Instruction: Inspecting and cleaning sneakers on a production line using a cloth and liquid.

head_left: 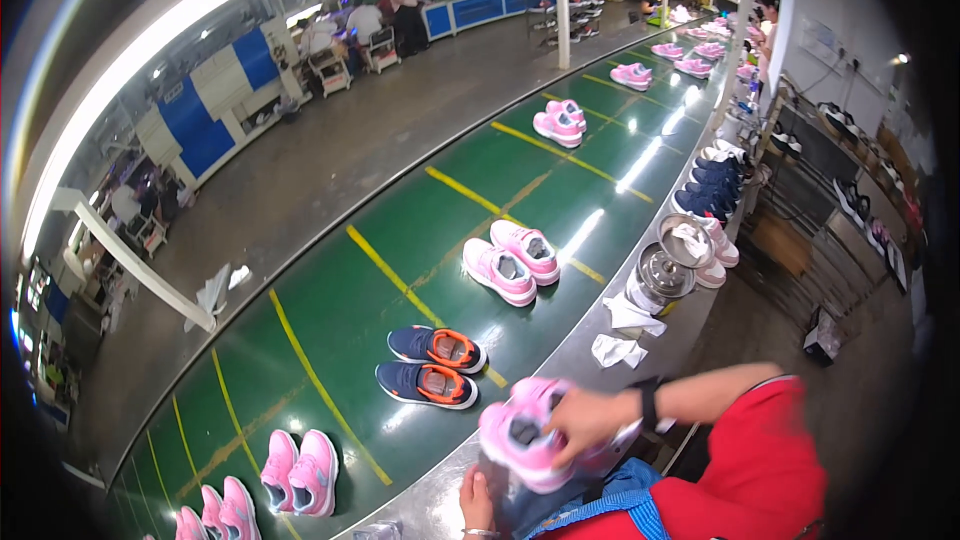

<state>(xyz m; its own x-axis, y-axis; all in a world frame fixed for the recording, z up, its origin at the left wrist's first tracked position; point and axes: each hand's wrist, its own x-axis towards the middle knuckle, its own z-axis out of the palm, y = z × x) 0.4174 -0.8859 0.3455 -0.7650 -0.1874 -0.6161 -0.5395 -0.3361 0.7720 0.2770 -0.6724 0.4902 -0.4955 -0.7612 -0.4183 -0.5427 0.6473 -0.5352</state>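
Observation:
My right hand (588, 424), with a dark band at the wrist, grips a pair of pink sneakers (520, 450) over the near metal edge of the conveyor. The sneakers are slightly blurred and my fingers cover part of them. Low in the view, my left hand (477, 500) is just below the sneakers and apart from them, its visible fingers stretched upward with nothing seen in them. On the green belt beyond lie a pair of navy sneakers with orange linings (425, 385) and another pink pair (500, 275).
The green conveyor belt (330, 340), marked with yellow lines, curves away carrying several more pink pairs. Along its metal ledge stand a round metal container (665, 275), white cloths (620, 350) and navy shoes (708, 188). A shoe rack (850, 170) is at right. People work at far left.

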